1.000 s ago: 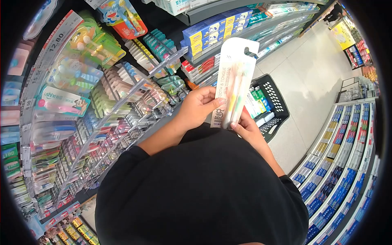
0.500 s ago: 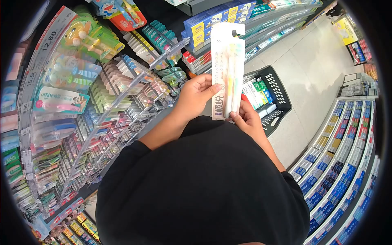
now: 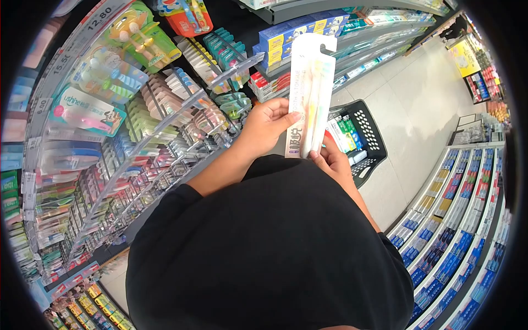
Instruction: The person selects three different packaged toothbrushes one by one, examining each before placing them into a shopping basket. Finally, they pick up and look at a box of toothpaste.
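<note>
A tall white toothbrush pack [image 3: 311,93] with a clear front is held up before my chest, its hang hole at the top. My left hand [image 3: 267,125] grips its left edge, thumb across the front. At the lower right corner my right hand [image 3: 332,159] pinches the same pack, its thumb on the front; the other fingers are partly hidden behind. Just beyond my right hand is a black shopping basket [image 3: 369,124] with holes in its side, holding several packaged goods [image 3: 345,133]. Something red shows beside my right fingers, perhaps the basket's handle.
On the left, a rack of hanging toothbrush packs [image 3: 91,110] stands close to my left arm, with clear price-tag arms [image 3: 236,71] sticking out. Blue and yellow boxes [image 3: 305,27] fill a shelf ahead. Shelves of toothpaste boxes [image 3: 451,220] curve along the right. Pale floor tiles [image 3: 418,104] lie between.
The view has shifted slightly, so the rack and basket appear a little displaced. The pack tilts slightly more to the right, and both hands keep the same hold on it.
</note>
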The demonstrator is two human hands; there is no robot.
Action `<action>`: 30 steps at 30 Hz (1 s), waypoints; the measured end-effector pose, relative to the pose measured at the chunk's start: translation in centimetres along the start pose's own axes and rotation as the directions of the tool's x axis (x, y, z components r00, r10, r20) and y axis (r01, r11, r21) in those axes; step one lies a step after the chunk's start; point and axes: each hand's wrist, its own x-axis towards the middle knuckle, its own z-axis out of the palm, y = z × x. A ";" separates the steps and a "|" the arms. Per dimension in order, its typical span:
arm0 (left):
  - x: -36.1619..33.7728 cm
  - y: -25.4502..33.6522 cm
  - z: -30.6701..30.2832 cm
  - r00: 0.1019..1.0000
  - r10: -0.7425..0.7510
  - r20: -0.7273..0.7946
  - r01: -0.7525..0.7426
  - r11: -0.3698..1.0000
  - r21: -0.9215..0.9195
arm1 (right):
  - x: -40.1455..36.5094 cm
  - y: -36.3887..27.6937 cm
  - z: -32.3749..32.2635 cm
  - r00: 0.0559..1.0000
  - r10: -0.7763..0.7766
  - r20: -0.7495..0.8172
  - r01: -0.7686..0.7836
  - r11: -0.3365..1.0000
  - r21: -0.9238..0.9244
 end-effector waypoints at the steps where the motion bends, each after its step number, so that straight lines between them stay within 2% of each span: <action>1: -0.1 0.1 -0.1 1.000 0.007 0.004 -0.007 1.000 0.004 | 0.0 0.1 0.2 0.999 -0.032 -0.021 0.033 0.999 0.026; 3: -0.1 0.2 -0.1 1.000 -0.006 -0.007 0.006 0.999 0.044 | 0.0 0.2 0.7 0.993 -0.096 -0.067 0.101 0.992 0.077; 6: -0.2 0.1 0.1 1.000 -0.009 -0.002 0.009 0.999 0.040 | -0.5 -0.1 0.9 0.993 -0.083 -0.079 0.088 0.994 0.067; 8: -0.6 -0.1 0.3 1.000 -0.017 0.004 0.017 0.999 0.029 | -1.1 -0.2 1.5 0.991 -0.081 -0.109 0.095 0.987 0.129; 10: -0.9 -0.3 0.4 1.000 -0.023 0.002 0.023 0.999 0.033 | -1.4 0.7 1.6 0.987 -0.120 -0.109 0.131 0.986 0.100; 13: -1.3 -1.5 0.1 1.000 0.005 -0.023 -0.001 0.989 0.150 | -1.0 4.2 0.6 0.976 -0.210 -0.066 0.205 0.976 -0.075; 14: -1.5 -1.9 0.2 0.999 0.005 -0.033 -0.001 0.993 0.121 | -1.0 4.9 0.7 0.977 -0.205 -0.064 0.199 0.976 -0.089; 16: -1.7 -3.9 -0.5 1.000 0.020 0.012 -0.021 0.998 0.060 | -1.3 6.0 1.4 0.984 -0.162 -0.079 0.161 0.987 -0.020; 19: -2.9 -5.3 -0.4 1.000 -0.017 -0.023 0.017 1.000 0.002 | -2.0 5.5 2.1 0.988 -0.111 -0.112 0.131 0.972 0.196; 22: -4.1 -4.9 0.0 0.997 -0.019 -0.073 0.021 1.000 0.023 | -2.4 5.8 0.8 0.968 -0.224 -0.116 0.216 0.974 -0.073; 23: -4.2 -5.2 -0.3 0.997 -0.028 -0.071 0.029 1.000 0.007 | -2.5 5.8 1.1 0.953 -0.267 -0.144 0.260 0.963 -0.069; 27: -4.0 -5.4 -0.3 0.998 0.035 -0.052 -0.035 0.999 -0.008 | -2.6 5.3 1.7 0.982 -0.149 -0.119 0.152 0.988 0.021; 30: -3.7 -5.6 -0.3 0.996 0.042 -0.084 -0.043 0.999 -0.008 | -1.9 6.1 1.3 0.973 -0.193 -0.127 0.188 0.981 -0.049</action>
